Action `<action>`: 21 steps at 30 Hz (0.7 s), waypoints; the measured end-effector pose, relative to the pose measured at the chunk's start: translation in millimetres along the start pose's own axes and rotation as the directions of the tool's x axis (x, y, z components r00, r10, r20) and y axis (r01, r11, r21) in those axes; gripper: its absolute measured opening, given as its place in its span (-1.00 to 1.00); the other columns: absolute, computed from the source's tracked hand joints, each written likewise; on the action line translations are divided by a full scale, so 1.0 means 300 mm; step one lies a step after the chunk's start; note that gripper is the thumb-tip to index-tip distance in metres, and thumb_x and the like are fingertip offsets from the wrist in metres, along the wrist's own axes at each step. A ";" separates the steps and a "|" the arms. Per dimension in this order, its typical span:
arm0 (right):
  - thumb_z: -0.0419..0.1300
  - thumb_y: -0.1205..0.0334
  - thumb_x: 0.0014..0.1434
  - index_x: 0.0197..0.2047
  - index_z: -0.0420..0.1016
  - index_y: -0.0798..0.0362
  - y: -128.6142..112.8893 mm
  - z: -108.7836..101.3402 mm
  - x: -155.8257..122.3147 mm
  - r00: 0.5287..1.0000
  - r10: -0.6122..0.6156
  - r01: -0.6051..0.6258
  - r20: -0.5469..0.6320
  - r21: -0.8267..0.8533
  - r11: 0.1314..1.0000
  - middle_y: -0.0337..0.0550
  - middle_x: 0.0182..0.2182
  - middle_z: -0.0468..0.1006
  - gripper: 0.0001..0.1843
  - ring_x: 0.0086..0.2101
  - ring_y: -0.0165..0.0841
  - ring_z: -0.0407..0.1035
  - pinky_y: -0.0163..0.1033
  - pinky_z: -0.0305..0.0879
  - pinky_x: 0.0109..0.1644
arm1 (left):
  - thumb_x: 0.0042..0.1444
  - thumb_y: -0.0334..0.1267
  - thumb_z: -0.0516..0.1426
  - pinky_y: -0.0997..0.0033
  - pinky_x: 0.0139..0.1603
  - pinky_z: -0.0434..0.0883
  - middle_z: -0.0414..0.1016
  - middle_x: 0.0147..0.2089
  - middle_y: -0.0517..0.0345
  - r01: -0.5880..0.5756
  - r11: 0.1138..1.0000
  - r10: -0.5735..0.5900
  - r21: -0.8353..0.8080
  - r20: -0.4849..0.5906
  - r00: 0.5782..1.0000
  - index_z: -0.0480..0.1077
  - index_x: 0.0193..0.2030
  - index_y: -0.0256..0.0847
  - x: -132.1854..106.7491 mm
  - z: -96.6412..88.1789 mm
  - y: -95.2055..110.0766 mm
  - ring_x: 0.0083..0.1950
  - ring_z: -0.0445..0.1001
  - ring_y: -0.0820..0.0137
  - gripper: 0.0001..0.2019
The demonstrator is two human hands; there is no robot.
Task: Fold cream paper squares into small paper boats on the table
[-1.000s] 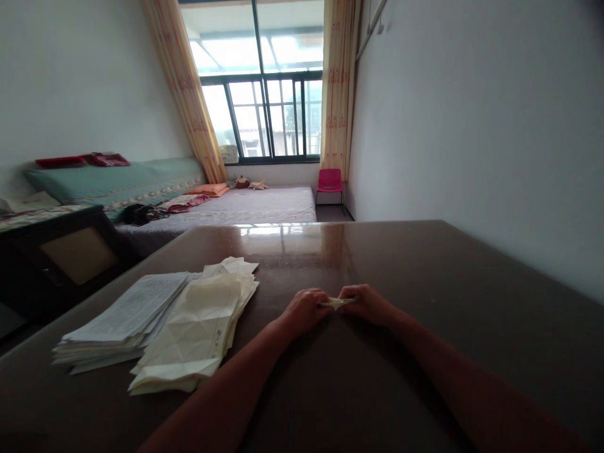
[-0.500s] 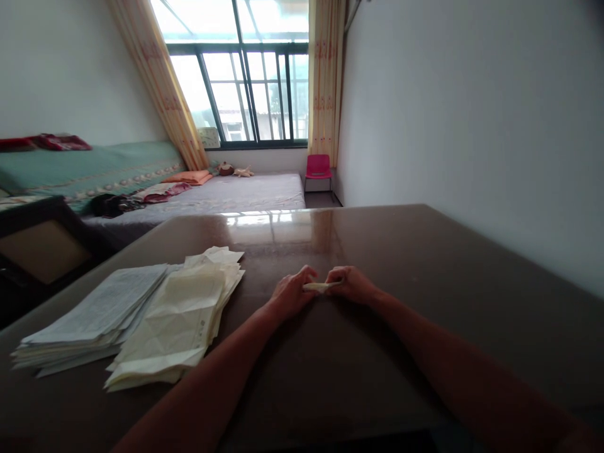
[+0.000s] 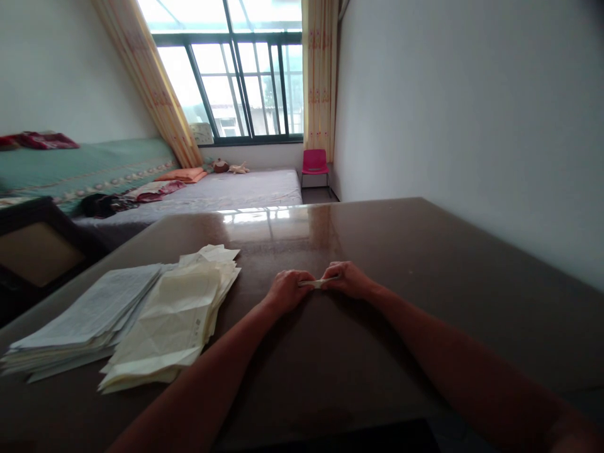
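A small strip of folded, cream-coloured paper (image 3: 319, 284) is stretched between my hands, just over the brown table (image 3: 330, 352). My left hand (image 3: 289, 290) pinches its left end, thumb and fingers closed. The right end is gripped by my right hand (image 3: 348, 280), with the fingers curled around it. Most of the paper is hidden by my fingers. To the left of my left arm lies a stack of creased cream paper sheets (image 3: 177, 308), the nearest other thing to that hand.
A stack of whitish printed sheets (image 3: 94, 305) lies at the table's left, partly under the cream ones. Beyond the table stand a bed (image 3: 255, 189) and a pink chair (image 3: 315, 162). A dark wooden chair (image 3: 38, 251) is at the left edge, a white wall (image 3: 462, 113) at right.
My left fingers, raised before, have closed down onto the paper strip. The strip has tilted slightly, its right end now higher. The whole view has shifted a little.
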State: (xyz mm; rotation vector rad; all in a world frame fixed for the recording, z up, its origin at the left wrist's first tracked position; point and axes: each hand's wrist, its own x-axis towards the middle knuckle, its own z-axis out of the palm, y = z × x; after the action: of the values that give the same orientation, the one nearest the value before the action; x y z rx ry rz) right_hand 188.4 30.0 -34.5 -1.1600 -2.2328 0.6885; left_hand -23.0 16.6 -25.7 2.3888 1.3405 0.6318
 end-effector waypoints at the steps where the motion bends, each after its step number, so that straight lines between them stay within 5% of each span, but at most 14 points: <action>1: 0.27 0.09 0.04 -0.38 0.62 0.04 -0.003 0.001 0.002 1.000 -0.003 0.003 -0.003 -0.010 1.000 -0.19 -0.42 0.48 -0.80 -0.37 -0.38 0.35 -0.33 0.20 -0.30 | 0.03 -0.24 0.13 0.46 -0.23 0.29 0.58 -0.35 0.21 0.000 1.000 0.000 -0.009 0.004 1.000 0.56 -0.27 -0.08 0.000 -0.001 0.003 -0.27 0.49 0.32 -0.82; 7: 0.28 0.10 0.03 -0.35 0.59 0.04 0.007 -0.006 -0.002 1.000 0.006 -0.006 0.026 -0.019 1.000 -0.21 -0.40 0.50 -0.81 -0.33 -0.35 0.36 -0.31 0.22 -0.25 | 0.02 -0.25 0.14 0.44 -0.17 0.32 0.57 -0.30 0.18 -0.010 0.999 0.009 -0.045 -0.007 1.000 0.54 -0.26 -0.11 -0.005 -0.005 -0.005 -0.24 0.47 0.31 -0.83; 13: 0.38 0.07 -0.14 -0.08 0.41 0.02 0.061 -0.080 -0.028 0.996 0.030 -0.040 0.081 0.125 0.991 -0.21 -0.26 0.49 -0.47 -0.29 -0.36 0.36 -0.30 0.29 -0.23 | -0.07 -0.26 0.23 0.43 -0.14 0.37 0.49 -0.07 0.13 -0.088 0.965 0.094 -0.248 0.012 0.995 0.37 0.00 -0.12 -0.023 -0.013 -0.046 -0.17 0.46 0.35 -0.58; 21: 0.29 0.14 -0.04 -0.22 0.46 0.05 0.073 -0.117 -0.031 0.982 0.114 -0.143 0.148 0.202 0.969 -0.26 -0.44 0.46 -0.71 -0.44 -0.43 0.33 -0.38 0.23 -0.41 | -0.01 -0.23 0.19 0.53 -0.33 0.36 0.36 -0.26 0.19 -0.055 0.945 0.079 -0.323 0.061 0.995 0.36 -0.28 -0.20 -0.020 -0.061 -0.074 -0.32 0.41 0.46 -0.83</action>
State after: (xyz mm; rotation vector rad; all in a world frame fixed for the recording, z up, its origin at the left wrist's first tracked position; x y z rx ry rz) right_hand 228.5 39.9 -24.9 -1.1885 -2.1429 1.0598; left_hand -51.3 23.9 -22.1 2.1771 1.0386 0.7129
